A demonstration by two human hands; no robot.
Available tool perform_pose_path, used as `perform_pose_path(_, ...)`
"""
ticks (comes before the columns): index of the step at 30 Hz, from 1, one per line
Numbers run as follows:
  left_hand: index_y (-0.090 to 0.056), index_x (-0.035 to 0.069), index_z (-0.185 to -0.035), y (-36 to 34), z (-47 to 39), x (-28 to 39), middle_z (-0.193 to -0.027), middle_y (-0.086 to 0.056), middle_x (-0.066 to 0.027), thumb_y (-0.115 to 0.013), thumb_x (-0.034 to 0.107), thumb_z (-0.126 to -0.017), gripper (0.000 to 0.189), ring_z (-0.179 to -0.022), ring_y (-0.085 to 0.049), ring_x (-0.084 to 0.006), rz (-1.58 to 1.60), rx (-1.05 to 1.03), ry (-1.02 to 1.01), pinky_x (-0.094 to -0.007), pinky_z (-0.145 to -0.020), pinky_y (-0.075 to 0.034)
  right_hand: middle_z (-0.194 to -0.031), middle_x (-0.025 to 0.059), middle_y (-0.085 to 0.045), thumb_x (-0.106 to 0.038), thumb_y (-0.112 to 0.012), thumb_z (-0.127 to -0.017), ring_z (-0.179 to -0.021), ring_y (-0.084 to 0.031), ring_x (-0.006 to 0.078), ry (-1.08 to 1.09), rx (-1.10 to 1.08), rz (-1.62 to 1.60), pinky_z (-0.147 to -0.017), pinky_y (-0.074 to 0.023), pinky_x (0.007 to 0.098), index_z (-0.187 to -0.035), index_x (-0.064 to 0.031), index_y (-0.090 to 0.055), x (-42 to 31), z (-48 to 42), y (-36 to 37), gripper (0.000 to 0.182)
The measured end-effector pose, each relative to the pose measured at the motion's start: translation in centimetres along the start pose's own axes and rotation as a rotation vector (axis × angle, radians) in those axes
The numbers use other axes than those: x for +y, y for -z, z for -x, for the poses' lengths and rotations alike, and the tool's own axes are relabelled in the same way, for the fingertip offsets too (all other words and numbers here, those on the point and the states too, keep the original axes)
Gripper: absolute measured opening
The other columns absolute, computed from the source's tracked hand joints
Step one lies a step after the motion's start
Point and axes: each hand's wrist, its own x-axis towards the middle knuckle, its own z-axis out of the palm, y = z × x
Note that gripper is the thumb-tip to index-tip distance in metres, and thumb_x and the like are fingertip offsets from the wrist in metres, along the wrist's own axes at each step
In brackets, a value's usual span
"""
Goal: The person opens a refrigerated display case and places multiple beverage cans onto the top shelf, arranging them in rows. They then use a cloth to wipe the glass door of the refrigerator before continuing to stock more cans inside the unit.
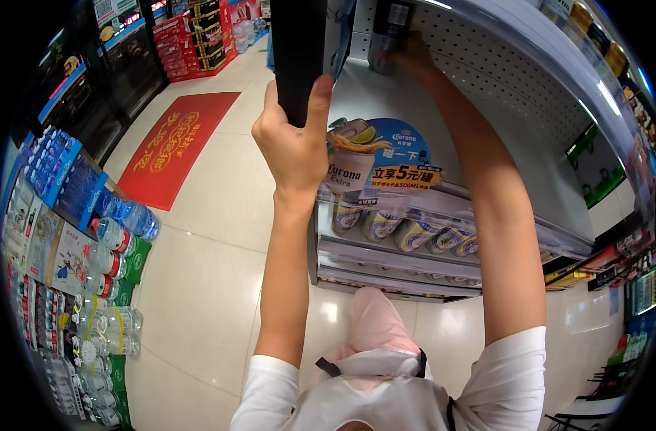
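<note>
My left hand [294, 143] grips the edge of a tall black side panel [300, 59] of the display shelf, thumb on its right face. At the back corner of the white upper shelf board [446, 129], my right hand [414, 56] is closed around a silver can [380, 53]. A darker can-like shape [395, 19] stands directly above it; whether it is a second, stacked can is hard to tell. A Corona promotional card [387, 156] is fixed to the shelf's front edge. Several beer cans [414, 235] line the tier below.
A perforated back panel [500, 70] closes the shelf. More cans [591, 27] sit on the tier above. Packs of bottled water [107, 269] are stacked at left beside a red floor mat [179, 148]. Red boxes [174, 46] stand near the glass doors [134, 59].
</note>
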Motion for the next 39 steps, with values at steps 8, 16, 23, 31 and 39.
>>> perform_pose_path(8,-0.057,-0.003,-0.085,0.5,0.2,-0.5,-0.064,-0.059,-0.0103,-0.062,0.036,-0.082,0.04,-0.055,-0.055,-0.0178,-0.039,0.003,0.032,-0.0277,-0.053,-0.043,-0.101,0.0209,-0.057,-0.021,-0.048,-0.088,-0.087,-0.059,0.0335,0.15,-0.401,0.565,-0.076,-0.0474,0.044,-0.105,0.0018,-0.051,-11.6,9.3,8.2,0.029)
perform_pose_path(16,-0.057,-0.003,-0.087,0.2,0.3,0.1,-0.067,-0.06,-0.0115,-0.061,0.034,-0.083,0.038,-0.057,-0.057,-0.0199,-0.008,-0.023,0.068,-0.0285,-0.054,-0.043,-0.073,0.0059,-0.061,-0.026,-0.051,-0.087,-0.059,-0.059,0.0068,0.327,-0.095,-0.376,-0.051,-0.0452,0.0169,-0.091,-0.0005,-0.062,-18.8,10.8,25.1,0.028)
perform_pose_path(23,-0.056,-0.003,-0.084,-0.2,0.2,0.1,-0.064,-0.059,-0.0118,-0.061,0.034,-0.084,0.037,-0.055,-0.057,-0.0208,0.019,-0.036,0.063,-0.0298,-0.052,-0.043,-0.083,0.014,-0.062,-0.021,-0.051,-0.079,-0.08,-0.059,0.023,0.122,0.029,0.258,-0.074,-0.0474,0.0354,-0.102,-0.003,-0.062,-20.3,-3.3,26.2,0.031)
perform_pose_path(31,-0.054,-0.001,-0.082,0.3,0.3,-0.3,-0.057,-0.054,-0.0087,-0.061,0.037,-0.083,0.039,-0.049,-0.053,-0.0192,0.012,-0.03,0.065,-0.0278,-0.047,-0.04,-0.138,0.0216,-0.027,-0.038,-0.062,-0.071,-0.126,-0.027,0.0389,-0.023,-0.062,0.648,-0.102,-0.0274,0.0506,-0.139,-0.0222,-0.024,-15.6,-13.9,23.0,0.08)
perform_pose_path(39,-0.054,0.001,-0.082,0.3,0.4,-0.4,-0.056,-0.053,-0.0062,-0.061,0.036,-0.084,0.036,-0.048,-0.052,-0.0165,0.035,-0.03,0.041,-0.0266,-0.045,-0.038,-0.14,0.0155,-0.028,-0.043,-0.068,-0.065,-0.125,-0.033,0.0292,-0.136,-0.172,0.516,-0.102,-0.0311,0.0385,-0.139,-0.0134,-0.025,-16.7,-15.2,22.2,0.09)
